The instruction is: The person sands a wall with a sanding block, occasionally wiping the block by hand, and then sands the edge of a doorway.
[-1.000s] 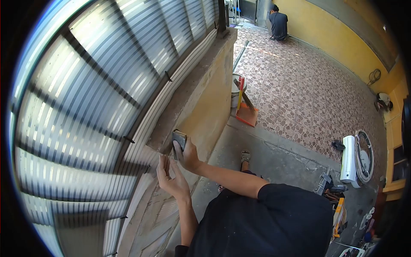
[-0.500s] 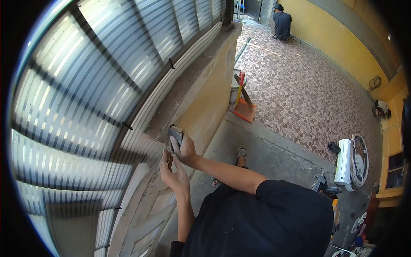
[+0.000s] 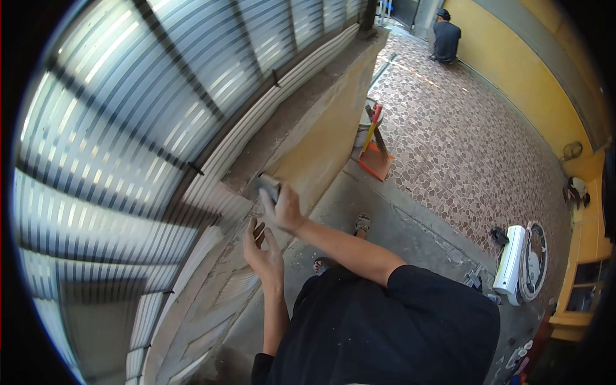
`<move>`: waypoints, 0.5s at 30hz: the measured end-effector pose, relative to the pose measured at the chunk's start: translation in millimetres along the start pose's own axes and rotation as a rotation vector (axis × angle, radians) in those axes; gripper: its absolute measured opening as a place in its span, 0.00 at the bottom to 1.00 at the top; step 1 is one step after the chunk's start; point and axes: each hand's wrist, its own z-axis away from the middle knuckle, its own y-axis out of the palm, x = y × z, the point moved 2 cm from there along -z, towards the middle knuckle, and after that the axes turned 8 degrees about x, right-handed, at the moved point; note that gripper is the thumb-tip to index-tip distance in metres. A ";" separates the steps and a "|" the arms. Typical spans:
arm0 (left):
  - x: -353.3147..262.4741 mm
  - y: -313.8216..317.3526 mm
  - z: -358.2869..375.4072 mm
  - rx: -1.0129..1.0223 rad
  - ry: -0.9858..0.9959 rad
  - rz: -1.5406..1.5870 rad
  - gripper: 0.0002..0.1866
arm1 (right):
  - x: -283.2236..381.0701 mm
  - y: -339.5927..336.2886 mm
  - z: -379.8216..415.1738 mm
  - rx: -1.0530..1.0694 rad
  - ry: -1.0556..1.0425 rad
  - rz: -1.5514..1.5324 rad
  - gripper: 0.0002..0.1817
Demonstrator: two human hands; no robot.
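My right hand (image 3: 285, 210) is closed around a small sanding block (image 3: 271, 187), dark grey on the side that shows. The block is at the upper edge of the low wall (image 3: 314, 160), whose yellow paint is worn and patchy. Motion blurs this hand and the block slightly. Just below it, my left hand (image 3: 264, 253) is held up beside the wall, with the fingers curved and apart from the thumb and nothing between them.
Corrugated translucent sheeting (image 3: 128, 160) rises along the left of the wall. An orange dustpan (image 3: 375, 162) stands by a bucket (image 3: 369, 115) at the wall's far end. A white air-conditioner unit (image 3: 509, 260) lies at right. Another person (image 3: 446, 42) squats far back.
The view has shifted slightly, so the background sits a little to the right at the top. My right hand with the block has moved slightly; my left hand stays beneath it.
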 end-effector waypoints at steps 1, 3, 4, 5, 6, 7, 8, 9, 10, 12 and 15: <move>-2.2 0.9 0.7 0.015 0.013 -0.001 0.20 | -8.0 -5.3 -13.2 -0.052 0.052 0.034 0.19; -3.0 -3.7 3.7 0.001 0.006 -0.019 0.20 | -19.0 -26.9 -73.9 -0.175 0.113 -0.025 0.18; -2.2 -4.1 5.5 0.014 -0.006 -0.033 0.20 | -8.1 -43.5 -103.2 -0.251 0.122 -0.111 0.18; -1.2 -4.3 6.4 0.026 -0.018 -0.044 0.20 | -6.0 -45.4 -106.4 -0.224 0.124 -0.129 0.18; -0.2 -5.4 7.3 0.009 -0.017 -0.035 0.20 | -4.6 -46.0 -105.6 -0.243 0.178 -0.096 0.19; 1.3 -6.5 7.2 -0.016 -0.035 -0.039 0.20 | -2.7 -42.4 -102.3 -0.262 0.231 -0.059 0.19; 3.2 -5.9 6.1 0.008 -0.061 -0.030 0.20 | -2.7 -25.4 -78.4 -0.236 0.230 -0.071 0.19; 5.8 -5.0 5.2 0.035 -0.086 -0.019 0.19 | -1.6 -1.8 -35.0 -0.156 0.084 -0.042 0.20; 11.9 -3.9 3.6 0.020 -0.100 -0.023 0.19 | 0.3 11.9 -1.6 -0.081 -0.060 -0.014 0.21; 21.7 -3.6 -1.8 0.042 -0.066 0.009 0.20 | 6.9 14.8 23.8 -0.028 -0.069 -0.026 0.21; 20.7 -11.3 -2.4 0.006 -0.101 0.063 0.20 | 7.4 1.0 -18.3 -0.049 0.038 -0.062 0.22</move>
